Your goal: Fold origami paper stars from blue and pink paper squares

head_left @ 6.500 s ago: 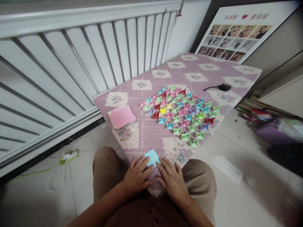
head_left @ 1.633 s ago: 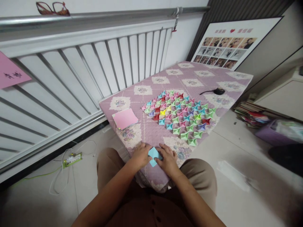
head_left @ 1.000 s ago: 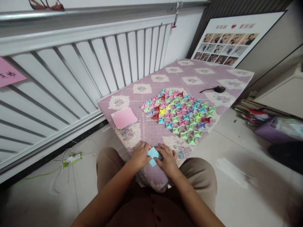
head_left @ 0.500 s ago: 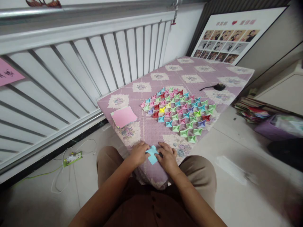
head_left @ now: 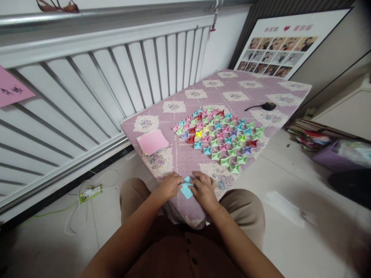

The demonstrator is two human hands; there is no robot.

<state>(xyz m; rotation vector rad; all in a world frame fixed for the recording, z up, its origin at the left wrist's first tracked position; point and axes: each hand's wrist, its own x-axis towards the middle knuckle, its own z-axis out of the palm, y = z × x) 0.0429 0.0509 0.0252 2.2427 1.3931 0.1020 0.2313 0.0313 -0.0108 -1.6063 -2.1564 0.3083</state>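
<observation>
A small light-blue sheet of origami paper [head_left: 187, 191] lies at the near corner of the table, with a crease running across it between my hands. My left hand [head_left: 171, 185] pinches its left corner, fingers curled. On the other side, my right hand [head_left: 204, 188] grips the right corner with thumb and fingers bent around it. Beyond my hands, rows of folded paper pieces [head_left: 214, 142] in green, pink, blue, red and yellow stand on the cloth. A stack of square paper [head_left: 153, 142], pink on top, sits to the left.
A purple floral cloth covers the table [head_left: 185, 158]. Behind its left edge runs a white radiator [head_left: 116, 77]. A black object with a short cable [head_left: 268, 106] rests farther right. On the floor are a power strip [head_left: 91, 193] and a purple bin [head_left: 330, 156].
The blue paper's upper part has been folded up or bent, so a raised crease now shows across it. Both hands stay at its sides; the view has shifted slightly.
</observation>
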